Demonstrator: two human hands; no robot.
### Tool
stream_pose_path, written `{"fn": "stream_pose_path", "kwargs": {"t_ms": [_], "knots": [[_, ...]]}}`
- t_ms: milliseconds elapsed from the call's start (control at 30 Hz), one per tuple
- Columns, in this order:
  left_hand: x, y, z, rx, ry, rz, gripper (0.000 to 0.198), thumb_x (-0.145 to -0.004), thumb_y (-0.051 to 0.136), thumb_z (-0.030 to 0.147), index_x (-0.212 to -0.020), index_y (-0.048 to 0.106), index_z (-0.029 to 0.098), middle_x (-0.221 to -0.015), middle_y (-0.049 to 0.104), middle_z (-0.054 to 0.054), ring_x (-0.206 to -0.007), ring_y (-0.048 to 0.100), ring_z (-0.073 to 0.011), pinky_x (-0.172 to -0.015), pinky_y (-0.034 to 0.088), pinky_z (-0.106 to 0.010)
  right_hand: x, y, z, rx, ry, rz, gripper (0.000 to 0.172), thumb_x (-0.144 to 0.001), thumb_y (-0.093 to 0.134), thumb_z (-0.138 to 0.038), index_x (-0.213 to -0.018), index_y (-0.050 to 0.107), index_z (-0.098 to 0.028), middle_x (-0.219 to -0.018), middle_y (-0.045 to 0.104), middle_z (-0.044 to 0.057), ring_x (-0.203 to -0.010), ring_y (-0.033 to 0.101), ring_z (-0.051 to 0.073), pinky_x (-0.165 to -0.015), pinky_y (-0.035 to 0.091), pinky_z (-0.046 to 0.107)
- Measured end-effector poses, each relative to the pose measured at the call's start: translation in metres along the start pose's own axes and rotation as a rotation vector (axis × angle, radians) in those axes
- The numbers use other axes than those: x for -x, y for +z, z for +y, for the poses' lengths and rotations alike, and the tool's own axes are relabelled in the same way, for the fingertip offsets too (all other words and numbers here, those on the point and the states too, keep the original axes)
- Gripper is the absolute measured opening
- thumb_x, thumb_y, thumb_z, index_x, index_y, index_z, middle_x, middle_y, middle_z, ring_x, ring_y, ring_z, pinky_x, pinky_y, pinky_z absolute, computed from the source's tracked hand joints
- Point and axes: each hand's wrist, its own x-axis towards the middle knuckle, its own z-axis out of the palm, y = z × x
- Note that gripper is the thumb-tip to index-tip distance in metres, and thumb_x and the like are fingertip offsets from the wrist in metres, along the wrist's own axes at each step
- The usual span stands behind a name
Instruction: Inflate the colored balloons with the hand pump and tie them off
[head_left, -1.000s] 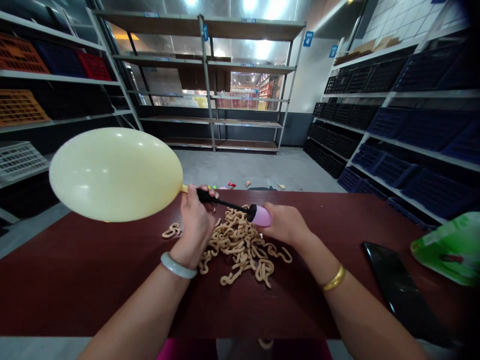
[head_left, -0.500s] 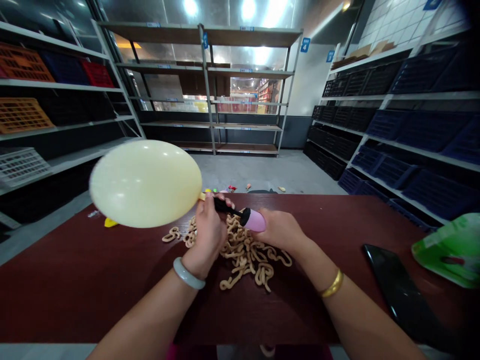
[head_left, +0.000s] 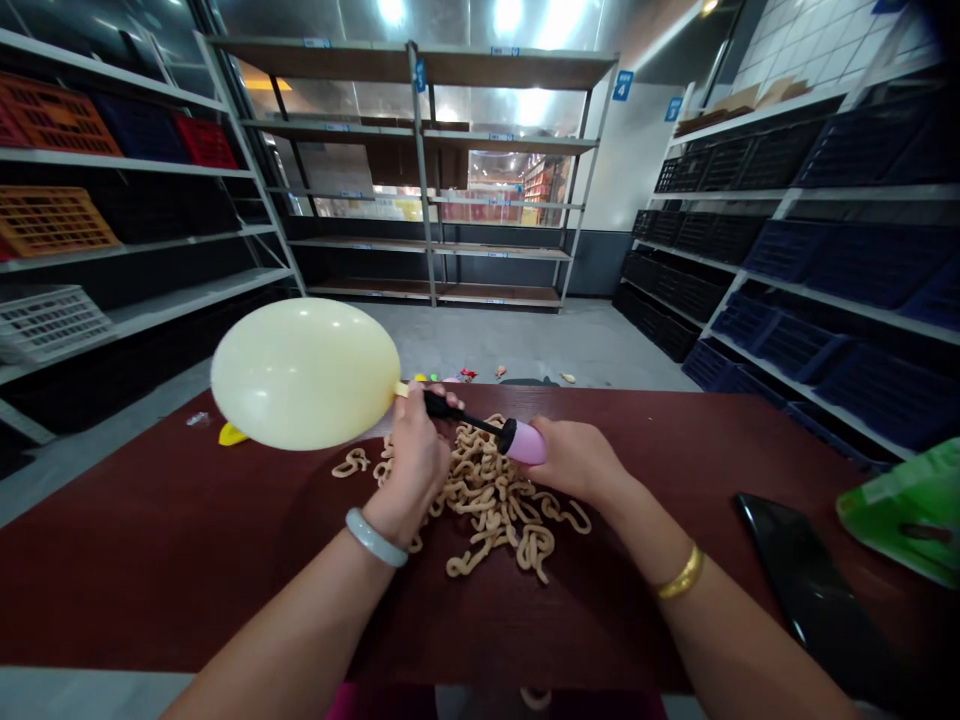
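A pale yellow inflated balloon (head_left: 306, 372) sticks out to the left, its neck on the nozzle end of a hand balloon pump (head_left: 527, 444). My left hand (head_left: 417, 440) is closed around the balloon's neck and the pump's black front part. At the other end, my right hand (head_left: 576, 456) grips the pink barrel, which its fingers partly cover. A dark rod shows between the two hands. Under them lies a loose heap of beige, twisted, rope-like pieces (head_left: 491, 510) on the dark red table (head_left: 247, 560).
A black phone-like slab (head_left: 810, 580) and a green plastic pouch (head_left: 904, 510) lie at the table's right. Near the left edge is a small yellow item (head_left: 232, 434). Small colourful bits (head_left: 469, 374) dot the floor beyond. Shelves with crates (head_left: 840, 260) stand around.
My right hand has moved slightly right, away from my left, and more of the pump's rod shows. The balloon looks a little smaller, and the view has shifted slightly.
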Motion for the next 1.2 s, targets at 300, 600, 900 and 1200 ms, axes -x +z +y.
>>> {"fn": "stream_pose_path", "kwargs": {"t_ms": [300,600,900,1200], "knots": [[0.037,0.018,-0.01,-0.039,-0.031,-0.085,0.02,-0.087,0.061,0.032,-0.082,0.046,0.021,-0.074,0.054,0.001,-0.061,0.055,-0.0118,-0.064,0.05,-0.03,0.005,-0.004,-0.024,-0.078,0.028,0.015,0.041,-0.077,0.058,-0.058,-0.099,0.06,-0.023,-0.082,0.073,0.004,-0.068,0.066,0.022,-0.053,0.022,0.029],[-0.025,0.0,0.049,-0.042,0.144,0.015,0.02,-0.081,0.065,0.027,-0.078,0.046,0.019,-0.069,0.053,0.002,-0.059,0.054,-0.0131,-0.056,0.046,-0.027,-0.002,-0.014,0.001,-0.067,0.027,-0.015,0.038,-0.073,0.064,-0.057,-0.095,0.062,-0.026,-0.084,0.073,0.003,-0.074,0.067,0.023,-0.056,0.027,0.028],[-0.007,-0.001,0.013,0.025,0.043,0.036,0.02,-0.08,0.066,0.028,-0.08,0.049,0.018,-0.071,0.057,0.001,-0.063,0.057,-0.0127,-0.066,0.05,-0.029,0.001,-0.02,0.012,0.042,-0.004,0.007,0.035,-0.073,0.065,-0.054,-0.09,0.06,-0.024,-0.081,0.072,0.004,-0.072,0.067,0.023,-0.055,0.025,0.028],[0.038,0.012,-0.025,0.003,-0.092,-0.06,0.023,-0.086,0.064,0.035,-0.083,0.045,0.02,-0.075,0.058,0.001,-0.065,0.058,-0.0126,-0.07,0.051,-0.031,0.006,-0.012,-0.017,-0.026,0.015,0.016,0.031,-0.077,0.062,-0.051,-0.091,0.059,-0.023,-0.081,0.072,0.004,-0.07,0.067,0.023,-0.053,0.025,0.029]]}}
